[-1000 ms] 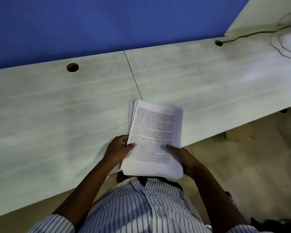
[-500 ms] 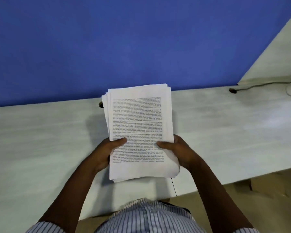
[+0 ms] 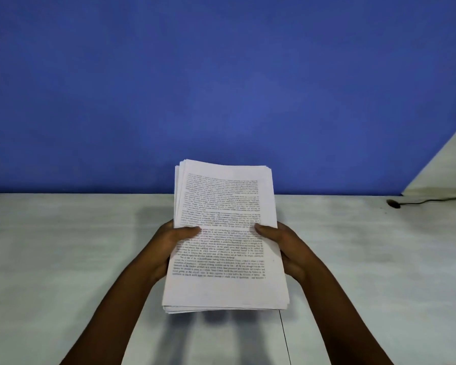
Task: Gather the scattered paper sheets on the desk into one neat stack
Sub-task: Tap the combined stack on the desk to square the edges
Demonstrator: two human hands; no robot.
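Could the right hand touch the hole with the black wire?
Probably, once it lets go: the right hand grips the paper stack now. Nothing stands on the desk between it and the hole.

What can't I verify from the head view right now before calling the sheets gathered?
Head view only:
Fingers of the left hand and right hand under the paper stack: hidden by the stack; only the thumbs show.
Desk beneath the stack: covered by it, so any sheet there is unseen.
Desk's near edge and sides: cut off by the frame.
Printed text: too small and blurred.
Cable: runs off the right edge.
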